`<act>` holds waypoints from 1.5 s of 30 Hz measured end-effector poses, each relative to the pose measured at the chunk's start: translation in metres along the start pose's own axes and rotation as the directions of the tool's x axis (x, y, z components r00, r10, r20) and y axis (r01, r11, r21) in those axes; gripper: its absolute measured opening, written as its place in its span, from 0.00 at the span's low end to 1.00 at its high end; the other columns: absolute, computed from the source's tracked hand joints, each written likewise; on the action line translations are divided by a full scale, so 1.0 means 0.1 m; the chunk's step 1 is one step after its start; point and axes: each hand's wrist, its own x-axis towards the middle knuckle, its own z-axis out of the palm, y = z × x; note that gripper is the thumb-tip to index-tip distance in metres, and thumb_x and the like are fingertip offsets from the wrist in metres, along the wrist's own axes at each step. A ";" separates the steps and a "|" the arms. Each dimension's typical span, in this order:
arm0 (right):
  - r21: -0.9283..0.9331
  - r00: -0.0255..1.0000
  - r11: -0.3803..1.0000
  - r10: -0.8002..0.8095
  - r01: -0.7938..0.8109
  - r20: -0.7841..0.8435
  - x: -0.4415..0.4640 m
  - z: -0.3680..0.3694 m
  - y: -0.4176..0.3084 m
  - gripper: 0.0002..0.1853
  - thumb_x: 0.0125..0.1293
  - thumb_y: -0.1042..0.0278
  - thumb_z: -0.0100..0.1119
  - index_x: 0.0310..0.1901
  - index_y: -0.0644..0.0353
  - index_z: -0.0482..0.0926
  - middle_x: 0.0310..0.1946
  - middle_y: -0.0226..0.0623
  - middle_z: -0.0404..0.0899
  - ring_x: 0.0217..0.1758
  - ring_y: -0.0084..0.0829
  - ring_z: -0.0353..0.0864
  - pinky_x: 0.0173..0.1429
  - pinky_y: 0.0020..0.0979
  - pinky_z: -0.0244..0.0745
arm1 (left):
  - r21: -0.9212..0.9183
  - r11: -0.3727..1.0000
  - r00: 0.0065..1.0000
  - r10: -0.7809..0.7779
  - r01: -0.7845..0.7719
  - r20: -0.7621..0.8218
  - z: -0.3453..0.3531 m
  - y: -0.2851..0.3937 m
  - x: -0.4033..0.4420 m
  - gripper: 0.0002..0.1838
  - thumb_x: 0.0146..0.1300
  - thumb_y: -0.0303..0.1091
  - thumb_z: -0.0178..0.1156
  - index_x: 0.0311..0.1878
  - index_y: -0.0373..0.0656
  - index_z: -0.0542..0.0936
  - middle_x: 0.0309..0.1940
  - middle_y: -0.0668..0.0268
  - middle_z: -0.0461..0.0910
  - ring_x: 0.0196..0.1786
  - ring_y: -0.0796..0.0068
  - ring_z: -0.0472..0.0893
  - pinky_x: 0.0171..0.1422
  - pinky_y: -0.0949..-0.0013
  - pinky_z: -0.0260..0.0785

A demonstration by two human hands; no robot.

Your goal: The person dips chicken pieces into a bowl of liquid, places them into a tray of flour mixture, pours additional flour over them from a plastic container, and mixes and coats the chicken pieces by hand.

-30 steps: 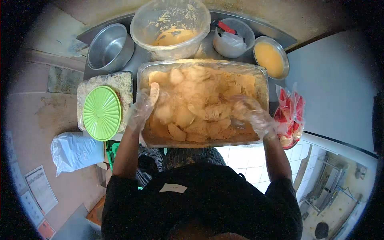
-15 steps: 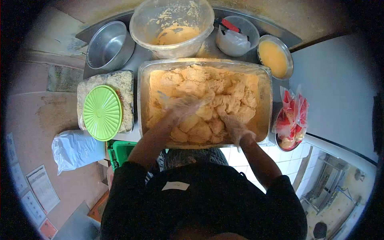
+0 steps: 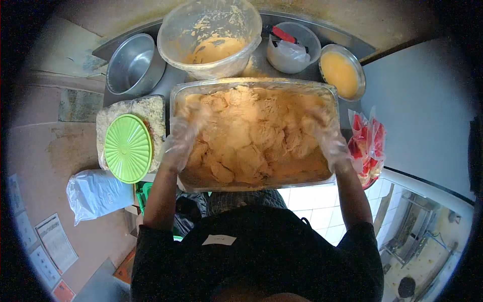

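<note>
A large clear tub (image 3: pixel 256 186) holds orange-brown flour and several coated pieces (image 3: pixel 250 160). My left hand (image 3: pixel 185 137), in a clear plastic glove, is at the tub's left side, its fingers blurred over the flour. At the right side is my gloved right hand (image 3: pixel 329 140), with its fingers also smeared by motion. Whether either hand holds a piece cannot be made out.
Behind the tub stand a metal pot (image 3: pixel 132 68), a flour-smeared bowl (image 3: pixel 211 69), a smaller bowl (image 3: pixel 293 58) and a dish of yellow liquid (image 3: pixel 339 73). A green lid (image 3: pixel 128 148) lies left; red-and-clear bags (image 3: pixel 367 143) sit right.
Both hands moved inward to the middle of the tub, then back out to its two sides. The pieces and flour in the tub have shifted.
</note>
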 end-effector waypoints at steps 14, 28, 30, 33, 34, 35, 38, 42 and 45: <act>0.825 0.968 0.533 0.243 -0.187 0.063 0.79 0.32 -0.26 0.26 0.76 0.56 0.47 0.71 0.58 0.65 0.69 0.42 0.69 0.69 0.37 0.69 0.72 0.34 0.65 | -0.169 0.976 0.988 -0.120 0.136 0.099 0.82 -1.33 1.60 0.26 0.78 0.45 0.48 0.71 0.40 0.69 0.65 0.56 0.73 0.65 0.65 0.72 0.69 0.69 0.65; 0.103 0.984 0.994 0.047 -0.030 -0.172 0.34 -0.14 -0.22 0.31 0.71 0.47 0.58 0.68 0.59 0.70 0.64 0.39 0.74 0.64 0.35 0.75 0.66 0.35 0.73 | 0.009 1.000 0.991 -0.026 0.028 -0.134 -0.11 -0.49 0.76 0.18 0.76 0.39 0.49 0.58 0.37 0.76 0.46 0.63 0.80 0.48 0.73 0.79 0.54 0.69 0.72; 0.082 0.986 0.994 0.087 -0.076 -0.145 0.65 0.06 0.03 0.31 0.70 0.47 0.59 0.67 0.60 0.70 0.63 0.39 0.75 0.63 0.35 0.75 0.65 0.35 0.73 | 0.170 0.983 0.981 -0.036 0.069 -0.191 -0.06 -0.59 0.92 0.18 0.75 0.40 0.51 0.58 0.38 0.76 0.44 0.64 0.80 0.45 0.74 0.78 0.52 0.69 0.73; 0.239 0.995 0.969 0.084 -0.066 -0.062 1.17 0.40 0.05 0.31 0.70 0.47 0.60 0.66 0.60 0.71 0.61 0.39 0.76 0.61 0.35 0.76 0.65 0.36 0.73 | 0.176 0.973 0.979 -0.118 0.147 -0.168 0.15 -0.70 1.21 0.18 0.74 0.42 0.54 0.57 0.40 0.77 0.41 0.66 0.80 0.40 0.76 0.78 0.49 0.70 0.73; 0.336 0.996 0.939 0.088 -0.076 -0.020 1.29 0.48 -0.02 0.31 0.69 0.47 0.60 0.66 0.60 0.71 0.61 0.39 0.76 0.61 0.35 0.76 0.65 0.36 0.74 | 0.138 0.973 0.977 -0.165 0.184 -0.139 0.23 -0.70 1.30 0.18 0.74 0.42 0.55 0.57 0.41 0.77 0.40 0.67 0.80 0.38 0.77 0.77 0.48 0.70 0.73; 0.443 0.995 0.891 0.093 -0.097 0.030 1.37 0.51 -0.08 0.32 0.69 0.46 0.60 0.66 0.60 0.71 0.61 0.39 0.76 0.60 0.35 0.77 0.65 0.36 0.74 | 0.080 0.973 0.972 -0.207 0.216 -0.107 0.31 -0.70 1.38 0.17 0.73 0.43 0.56 0.57 0.41 0.77 0.39 0.68 0.80 0.36 0.78 0.77 0.47 0.70 0.74; 0.698 0.981 0.691 0.112 -0.189 0.155 1.35 0.50 -0.29 0.32 0.68 0.46 0.61 0.65 0.61 0.72 0.59 0.40 0.77 0.59 0.35 0.77 0.64 0.36 0.74 | -0.082 0.982 0.985 -0.170 0.168 -0.018 0.37 -0.73 1.43 0.18 0.72 0.43 0.58 0.57 0.42 0.78 0.38 0.68 0.80 0.35 0.79 0.77 0.46 0.70 0.74; 0.810 0.962 0.521 0.102 -0.268 0.253 1.06 0.24 -0.60 0.32 0.67 0.46 0.63 0.63 0.62 0.72 0.57 0.40 0.78 0.56 0.35 0.79 0.63 0.37 0.75 | -0.112 0.993 0.998 -0.028 0.033 0.049 0.28 -0.62 1.14 0.18 0.71 0.42 0.59 0.57 0.41 0.78 0.39 0.68 0.80 0.37 0.79 0.77 0.47 0.71 0.74; 0.705 0.952 0.663 0.038 -0.250 0.302 0.72 -0.05 -0.95 0.37 0.67 0.42 0.61 0.66 0.64 0.69 0.61 0.42 0.75 0.61 0.35 0.76 0.67 0.37 0.72 | 0.119 0.992 0.996 0.043 -0.053 0.084 0.25 0.00 0.69 0.18 0.70 0.41 0.61 0.57 0.40 0.78 0.40 0.67 0.81 0.38 0.80 0.78 0.47 0.71 0.74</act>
